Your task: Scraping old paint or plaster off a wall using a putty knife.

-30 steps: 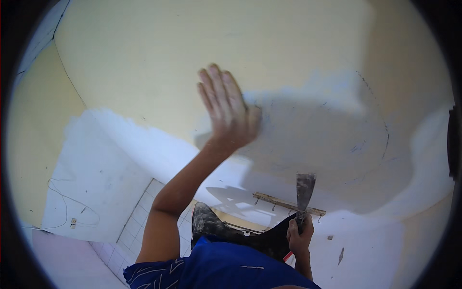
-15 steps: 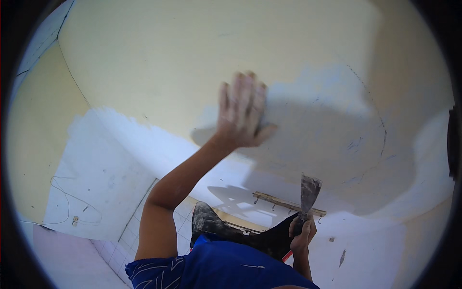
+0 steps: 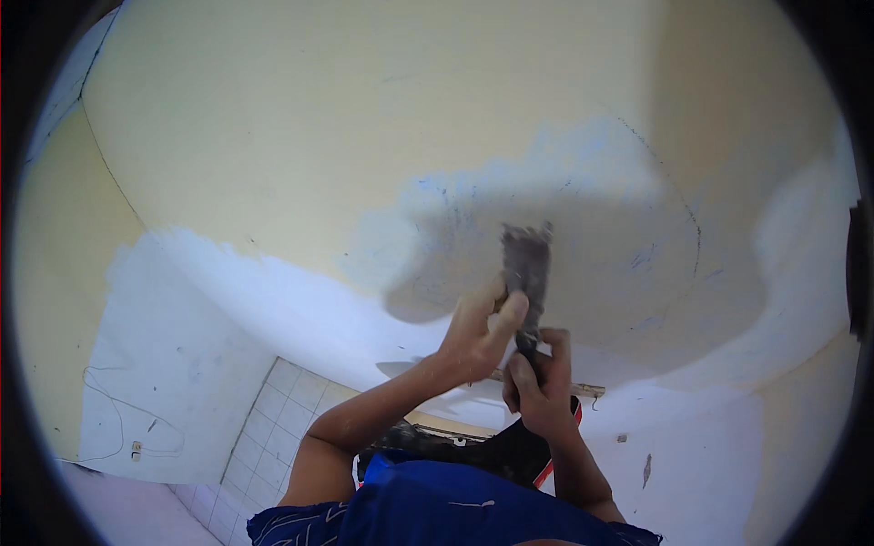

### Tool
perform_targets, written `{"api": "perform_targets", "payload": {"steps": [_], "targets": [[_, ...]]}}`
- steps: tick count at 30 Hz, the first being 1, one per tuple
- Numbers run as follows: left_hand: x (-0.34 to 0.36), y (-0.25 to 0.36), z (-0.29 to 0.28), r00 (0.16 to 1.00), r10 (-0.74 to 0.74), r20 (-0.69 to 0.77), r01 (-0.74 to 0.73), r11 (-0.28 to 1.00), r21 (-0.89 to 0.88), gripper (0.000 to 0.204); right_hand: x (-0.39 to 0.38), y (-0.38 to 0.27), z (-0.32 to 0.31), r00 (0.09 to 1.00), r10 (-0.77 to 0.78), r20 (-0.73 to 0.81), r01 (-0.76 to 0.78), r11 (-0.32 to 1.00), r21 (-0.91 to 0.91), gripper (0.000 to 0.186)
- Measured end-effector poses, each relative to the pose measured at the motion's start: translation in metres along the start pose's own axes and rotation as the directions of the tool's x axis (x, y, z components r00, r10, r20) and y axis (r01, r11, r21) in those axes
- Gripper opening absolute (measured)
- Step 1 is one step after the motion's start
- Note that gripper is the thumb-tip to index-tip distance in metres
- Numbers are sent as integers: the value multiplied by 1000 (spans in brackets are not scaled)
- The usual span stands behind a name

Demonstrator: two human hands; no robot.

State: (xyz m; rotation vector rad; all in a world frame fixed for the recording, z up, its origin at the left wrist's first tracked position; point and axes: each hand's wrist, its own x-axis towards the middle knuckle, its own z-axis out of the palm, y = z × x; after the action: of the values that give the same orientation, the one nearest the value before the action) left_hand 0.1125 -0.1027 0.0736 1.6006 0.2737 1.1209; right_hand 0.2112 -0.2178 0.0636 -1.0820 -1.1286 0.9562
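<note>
In front of the wall, my right hand [image 3: 544,389] is wrapped round the dark handle of a putty knife [image 3: 529,257], its blade pointing up. The blade looks grey and smeared, slightly blurred. My left hand [image 3: 479,329] is closed on the blade's left edge, thumb across its face and fingers behind it. Beyond them is the wall [image 3: 300,118], cream above and whitish below, with a patchy pale area [image 3: 583,146] around the blade. Shadow from my arms and body covers much of that patch.
A wooden hook rail [image 3: 583,390] is fixed low on the wall behind my right hand. Cracks [image 3: 678,187] run down the wall at right. A loose cable [image 3: 118,409] hangs by a socket [image 3: 137,450] at left, above floor tiles [image 3: 273,428].
My left hand has come down from the wall, where it was spread, to the putty knife's blade. My right hand has raised the putty knife up and leftward. The view has shifted slightly.
</note>
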Motion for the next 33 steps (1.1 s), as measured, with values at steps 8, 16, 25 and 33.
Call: {"api": "perform_targets", "payload": {"steps": [8,16,25,33], "targets": [[25,15,-13,959,-79,-271,72,997,-36,38,27,6,51,996,-87,-35,92,974,209,16],[49,44,-25,978,-61,-199,29,987,-160,39,36,-35,75,992,-111,-66,123,970,209,12],[42,41,-31,976,-160,-150,124,966,-227,41,30,-36,84,994,-81,-68,94,972,217,10],[35,27,-27,960,-178,-217,145,976,-160,41,27,-16,77,992,-89,-88,103,982,161,11]]}}
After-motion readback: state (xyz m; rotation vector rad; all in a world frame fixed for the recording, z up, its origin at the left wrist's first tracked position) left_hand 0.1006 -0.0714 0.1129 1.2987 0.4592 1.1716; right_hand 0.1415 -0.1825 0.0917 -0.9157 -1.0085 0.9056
